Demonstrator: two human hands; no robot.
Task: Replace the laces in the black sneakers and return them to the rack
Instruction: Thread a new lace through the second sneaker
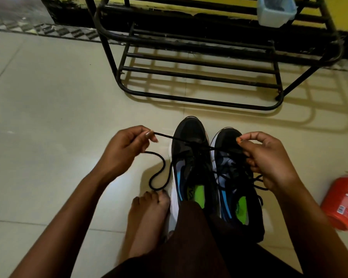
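black lace (169,136) runs through what looks like the lowest eyelets of the left sneaker (189,157), near its toe, and you hold both ends. your left hand (127,147) pinches one end between thumb and fingertip, the other fingers curled, and the slack loops down onto the floor (48,117) by your bare foot (149,209). your right hand (269,157) pinches the other end, above the right sneaker (229,141). both sneakers stand side by side on the floor, touching, just short of the rack (199,77) and not on it. by the look of it you are early on this shoe: one crossing is set and the rest of the eyelets are left to thread. the right sneaker shows cords over its tongue, but whether it is fully laced can't be told. after that, both go back on the rack. a red can (342,201) lies to your right.
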